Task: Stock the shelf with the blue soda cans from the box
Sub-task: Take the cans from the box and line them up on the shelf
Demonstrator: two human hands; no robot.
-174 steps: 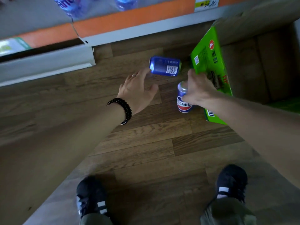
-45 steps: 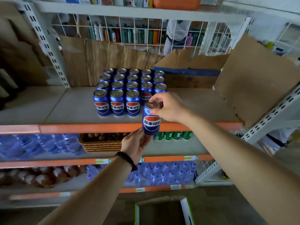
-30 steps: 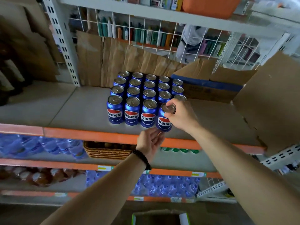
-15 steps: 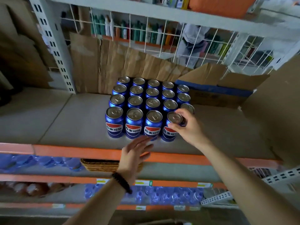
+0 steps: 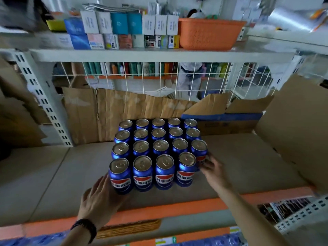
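Now the cans (image 5: 158,151) are standing together on the shelf (image 5: 53,174) as a tight block, four rows deep. The can the right hand was pinching by its rim half a second ago is sitting at the right end of the front row (image 5: 185,170), upright, logo facing out. The right hand (image 5: 212,168) has let go and is lying with relaxed fingers touching the side of the can behind it. The left hand (image 5: 99,197), which was hovering below the shelf edge, is now pressing open fingers against the front-left can (image 5: 119,174), seemingly squaring the block. So this can is stocked; the front row is showing four cans against five behind, so a slot appears to remain. The box is not showing.
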